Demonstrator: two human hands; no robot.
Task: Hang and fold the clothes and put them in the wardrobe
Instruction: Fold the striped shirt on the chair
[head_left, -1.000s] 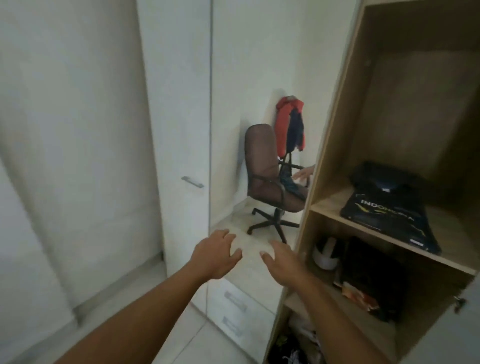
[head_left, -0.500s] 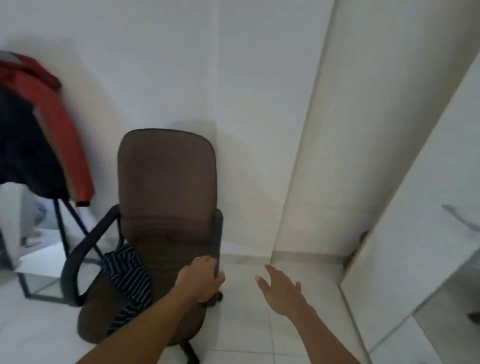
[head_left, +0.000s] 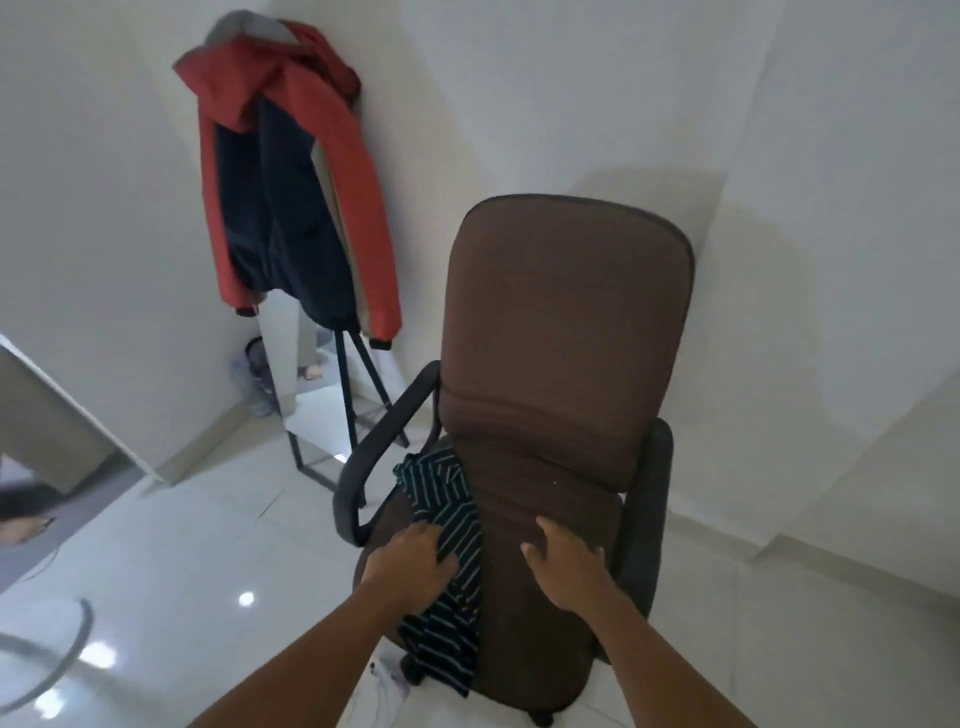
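A dark striped garment (head_left: 451, 545) lies crumpled along the left side of a brown office chair's seat (head_left: 550, 597) and hangs over its front edge. My left hand (head_left: 410, 564) rests on the garment with the fingers curled into the cloth. My right hand (head_left: 563, 564) hovers over the bare seat to the right of the garment, fingers spread, holding nothing. A red and navy jacket (head_left: 291, 171) hangs on a black stand (head_left: 345, 400) against the wall, behind and left of the chair. The wardrobe is out of view.
The chair's black armrests (head_left: 376, 452) flank the seat. A mirror (head_left: 317, 415) leans against the wall under the jacket. A wooden panel (head_left: 52, 410) stands at the left. The floor is glossy white tile (head_left: 208, 571). A grey curved bar (head_left: 47, 660) shows at lower left.
My view has swung from the wardrobe to the chair and closed in on it. Both hands have come down to the seat, the left one landing on the striped garment.
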